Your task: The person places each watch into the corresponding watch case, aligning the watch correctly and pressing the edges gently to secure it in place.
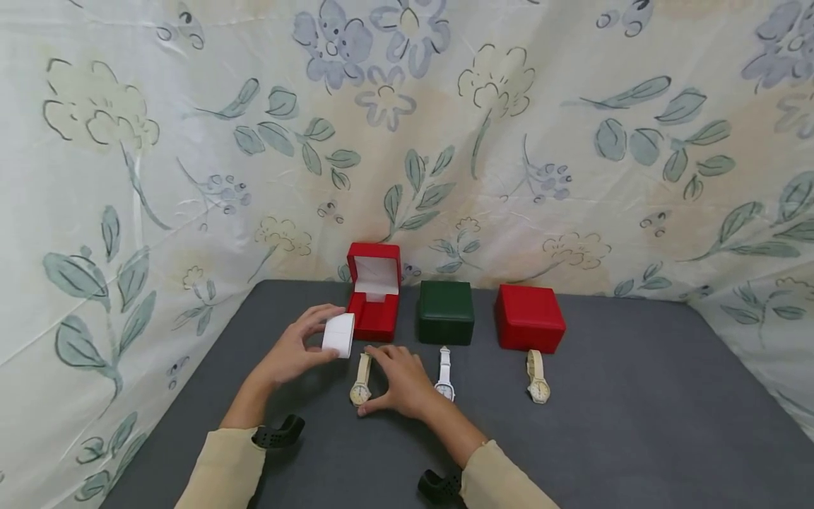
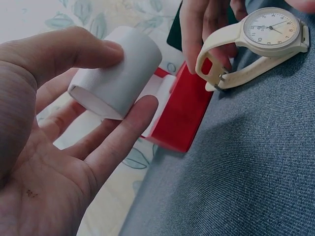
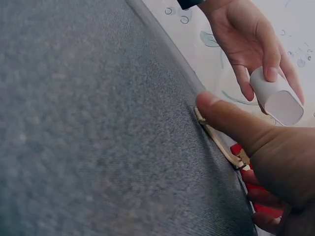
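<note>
My left hand (image 1: 289,357) pinches a white watch cushion (image 1: 338,335) between thumb and fingers, raised beside an open red watch box (image 1: 376,322). In the left wrist view the cushion (image 2: 120,69) looks like a short rounded roll. Just right of it a cream wristwatch (image 1: 360,392) lies on the table, buckle end toward the box. My right hand (image 1: 407,385) spreads around this watch, thumb near the dial and fingers near the buckle end. From the left wrist, the watch (image 2: 270,29) shows its dial upward; whether the fingers touch it is unclear.
A closed green box (image 1: 445,314) and a closed red box (image 1: 530,318) stand right of the open one. A white watch (image 1: 444,382), partly behind my right hand, lies before the green box. Another cream watch (image 1: 538,389) lies before the red box. A floral cloth (image 1: 407,170) hangs behind.
</note>
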